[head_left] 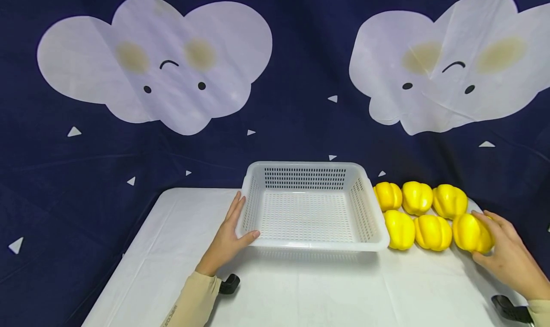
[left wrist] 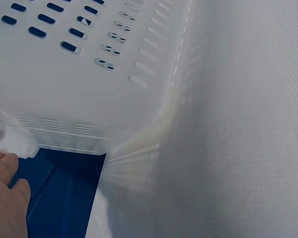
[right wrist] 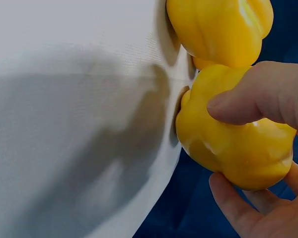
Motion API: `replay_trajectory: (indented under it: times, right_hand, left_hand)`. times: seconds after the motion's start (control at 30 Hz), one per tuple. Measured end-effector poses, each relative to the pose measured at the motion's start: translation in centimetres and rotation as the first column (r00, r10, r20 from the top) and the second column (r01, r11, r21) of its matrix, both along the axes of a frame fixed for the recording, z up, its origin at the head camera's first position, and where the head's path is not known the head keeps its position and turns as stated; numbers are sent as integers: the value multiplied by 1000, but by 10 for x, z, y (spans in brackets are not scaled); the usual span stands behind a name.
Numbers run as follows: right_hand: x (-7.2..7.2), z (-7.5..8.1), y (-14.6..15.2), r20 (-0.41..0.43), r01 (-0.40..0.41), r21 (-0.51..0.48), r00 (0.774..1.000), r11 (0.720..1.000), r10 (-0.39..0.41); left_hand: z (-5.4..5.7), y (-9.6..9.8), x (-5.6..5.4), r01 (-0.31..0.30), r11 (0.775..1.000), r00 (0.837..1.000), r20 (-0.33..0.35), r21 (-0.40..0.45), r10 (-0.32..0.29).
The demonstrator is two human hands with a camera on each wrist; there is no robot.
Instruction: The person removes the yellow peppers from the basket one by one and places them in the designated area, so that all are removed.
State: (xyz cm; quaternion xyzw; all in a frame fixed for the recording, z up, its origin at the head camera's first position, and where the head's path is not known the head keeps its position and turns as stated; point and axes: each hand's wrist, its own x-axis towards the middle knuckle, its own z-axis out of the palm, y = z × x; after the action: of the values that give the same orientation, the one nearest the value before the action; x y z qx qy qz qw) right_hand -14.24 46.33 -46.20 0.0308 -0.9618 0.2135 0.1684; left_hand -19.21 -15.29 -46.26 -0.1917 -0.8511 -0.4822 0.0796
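Observation:
A white plastic basket with slotted walls stands on the table, nothing inside it. At its left side my left hand holds the rim, thumb over the front left corner and fingers along the outer wall. In the left wrist view only part of that hand shows, beside the basket wall. My right hand grips the yellow bell pepper at the right end of the front row. The right wrist view shows the thumb on this pepper and fingers around its other side.
Several more yellow bell peppers stand in two rows right of the basket, close together. A white cloth covers the table, whose right edge runs close by the gripped pepper. Behind hangs a dark blue curtain with cloud prints.

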Motion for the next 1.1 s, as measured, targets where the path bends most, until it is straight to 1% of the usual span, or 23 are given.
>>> replay_trajectory:
  times: [0.23,0.37,0.53,0.77,1.1]
  right_hand:
    - [-3,-6,2,19,-36,10,999,999,36]
    - [-3,-9,3,34,-39,11,999,999,38]
    - [-4,-12,4,53,-23,6,998,1000,23]
    - [-8,-12,5,127,27,4,992,1000,-27]
    - [-8,-12,4,130,14,16,991,1000,-16]
  left_hand:
    - [0,1,0,-3,1000,1000,7,6,3]
    - [-1,1,-1,-2,1000,1000,8,4,2]
    - [-1,1,0,1,1000,1000,5,9,-1]
    - [0,0,1,-6,1000,1000,7,4,6]
    - [0,0,0,-2,1000,1000,2,8,2]
